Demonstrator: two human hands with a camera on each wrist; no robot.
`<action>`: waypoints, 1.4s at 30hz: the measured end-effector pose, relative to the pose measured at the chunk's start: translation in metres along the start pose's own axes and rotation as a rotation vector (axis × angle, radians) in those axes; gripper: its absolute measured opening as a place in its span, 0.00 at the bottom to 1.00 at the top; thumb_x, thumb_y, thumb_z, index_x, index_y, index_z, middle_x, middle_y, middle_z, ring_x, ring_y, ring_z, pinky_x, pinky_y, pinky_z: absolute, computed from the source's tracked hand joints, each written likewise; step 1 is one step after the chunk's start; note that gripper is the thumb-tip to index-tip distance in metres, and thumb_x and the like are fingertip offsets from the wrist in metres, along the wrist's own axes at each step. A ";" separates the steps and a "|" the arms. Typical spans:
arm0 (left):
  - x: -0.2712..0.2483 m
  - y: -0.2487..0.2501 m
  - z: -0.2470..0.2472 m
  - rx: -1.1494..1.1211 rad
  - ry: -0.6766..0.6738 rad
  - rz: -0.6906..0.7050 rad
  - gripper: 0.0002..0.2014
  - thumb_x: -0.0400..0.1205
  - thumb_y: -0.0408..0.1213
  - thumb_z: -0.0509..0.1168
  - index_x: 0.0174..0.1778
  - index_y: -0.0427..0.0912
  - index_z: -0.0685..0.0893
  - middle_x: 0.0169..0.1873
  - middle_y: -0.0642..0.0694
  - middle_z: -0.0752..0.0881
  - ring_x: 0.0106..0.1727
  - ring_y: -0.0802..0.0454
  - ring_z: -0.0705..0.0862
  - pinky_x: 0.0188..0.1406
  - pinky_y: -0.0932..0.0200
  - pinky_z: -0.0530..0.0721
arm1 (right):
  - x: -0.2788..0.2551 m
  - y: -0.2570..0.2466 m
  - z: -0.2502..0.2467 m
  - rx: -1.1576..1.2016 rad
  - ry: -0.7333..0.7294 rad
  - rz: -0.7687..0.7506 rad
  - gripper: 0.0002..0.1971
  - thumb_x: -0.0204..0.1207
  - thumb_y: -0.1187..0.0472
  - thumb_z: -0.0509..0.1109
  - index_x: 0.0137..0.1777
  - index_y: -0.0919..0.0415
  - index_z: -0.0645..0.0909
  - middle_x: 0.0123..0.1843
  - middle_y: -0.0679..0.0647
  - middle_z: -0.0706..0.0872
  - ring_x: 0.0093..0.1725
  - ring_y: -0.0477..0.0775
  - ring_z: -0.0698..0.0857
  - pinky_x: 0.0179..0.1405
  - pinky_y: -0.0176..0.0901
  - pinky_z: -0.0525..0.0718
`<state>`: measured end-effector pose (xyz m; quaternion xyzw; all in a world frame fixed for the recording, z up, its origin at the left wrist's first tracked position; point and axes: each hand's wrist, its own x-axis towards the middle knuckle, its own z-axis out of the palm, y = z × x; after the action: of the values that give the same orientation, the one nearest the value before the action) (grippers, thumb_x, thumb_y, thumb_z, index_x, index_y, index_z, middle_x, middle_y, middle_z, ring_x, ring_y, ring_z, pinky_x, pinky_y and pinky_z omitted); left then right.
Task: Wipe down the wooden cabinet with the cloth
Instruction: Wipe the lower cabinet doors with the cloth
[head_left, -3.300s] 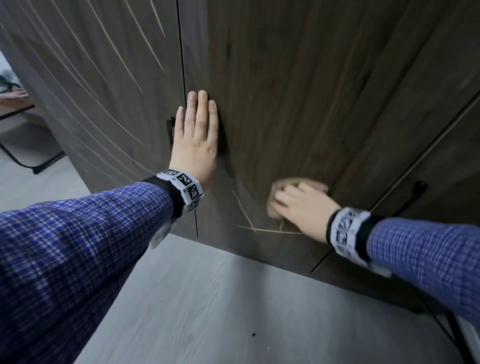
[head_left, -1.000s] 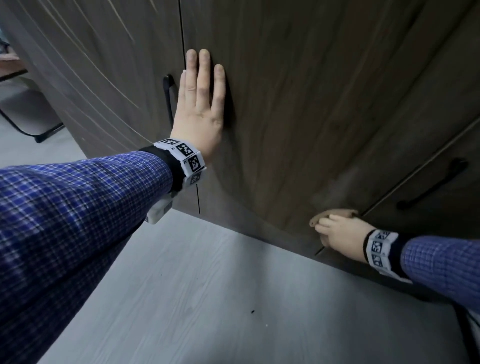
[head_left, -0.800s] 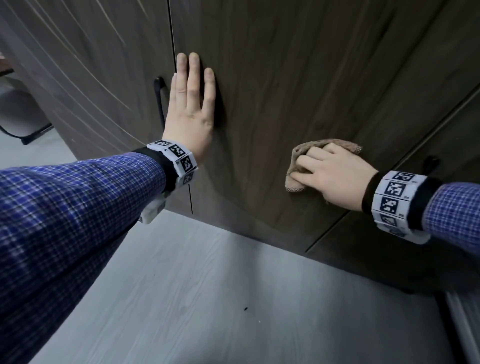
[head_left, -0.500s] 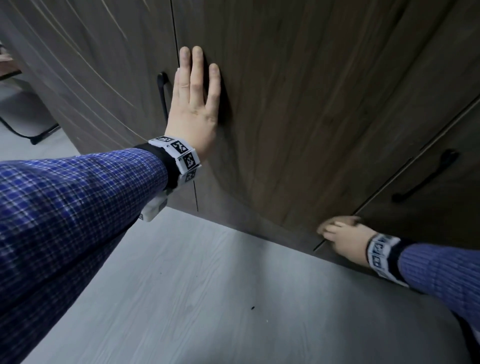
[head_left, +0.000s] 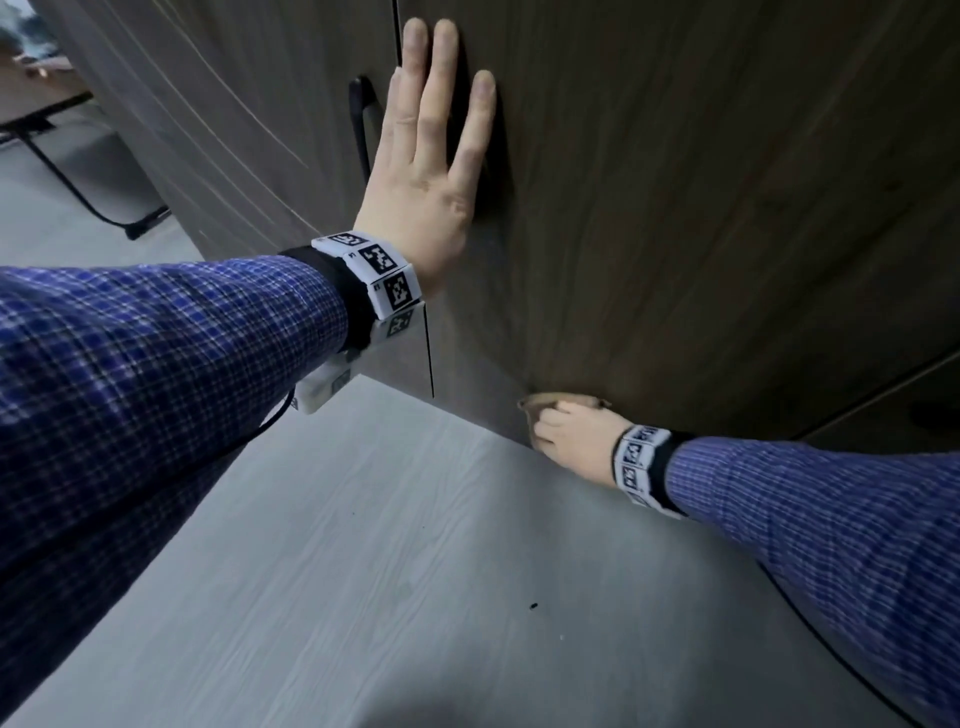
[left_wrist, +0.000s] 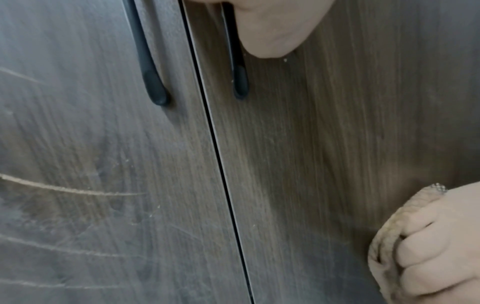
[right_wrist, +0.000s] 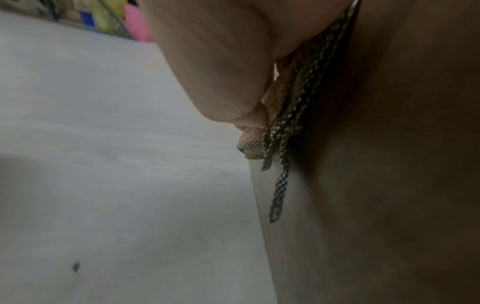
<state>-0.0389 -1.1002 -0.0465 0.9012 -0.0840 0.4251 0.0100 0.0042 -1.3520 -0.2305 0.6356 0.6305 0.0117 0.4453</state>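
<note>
R hand (head_left: 569, 441) fist bunched round cloth (head_left: 563, 401) at door (head_left: 701, 208) bottom edge, L hand (head_left: 423, 171) flat, fingers spread: risk cloth overshoots onto floor (head_left: 389, 571), picks up grit.

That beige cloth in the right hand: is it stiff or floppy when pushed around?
Probably floppy: the cloth bunches under the right hand, whose fingers curl over it. A thin edge strip dangles, so it likely drags. It seems light.

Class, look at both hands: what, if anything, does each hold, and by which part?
The right hand grips the bunched beige cloth, fingers curled over its middle. The left hand holds nothing; it presses flat against the cabinet door.
</note>
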 end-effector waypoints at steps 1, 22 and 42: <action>0.001 0.001 0.000 0.004 -0.006 -0.006 0.38 0.72 0.13 0.46 0.83 0.31 0.56 0.77 0.11 0.60 0.79 0.11 0.56 0.85 0.29 0.51 | 0.006 0.002 -0.005 0.058 -0.028 -0.037 0.10 0.70 0.58 0.67 0.45 0.53 0.90 0.45 0.50 0.87 0.49 0.57 0.82 0.46 0.52 0.78; -0.004 0.007 0.001 -0.018 0.011 -0.025 0.31 0.80 0.24 0.33 0.81 0.29 0.58 0.77 0.13 0.63 0.79 0.12 0.60 0.82 0.26 0.60 | 0.001 0.001 -0.019 0.132 0.022 0.057 0.22 0.77 0.56 0.57 0.68 0.63 0.79 0.62 0.60 0.81 0.63 0.64 0.77 0.60 0.60 0.75; -0.005 0.006 -0.001 -0.078 0.023 -0.035 0.33 0.82 0.25 0.31 0.78 0.21 0.70 0.75 0.12 0.66 0.78 0.10 0.63 0.80 0.25 0.63 | 0.063 -0.054 0.077 0.328 -0.029 0.168 0.43 0.81 0.52 0.60 0.82 0.41 0.30 0.83 0.46 0.23 0.83 0.43 0.29 0.75 0.30 0.29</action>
<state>-0.0435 -1.1058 -0.0500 0.8964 -0.0845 0.4317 0.0538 0.0186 -1.3537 -0.3420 0.7501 0.5623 -0.0634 0.3423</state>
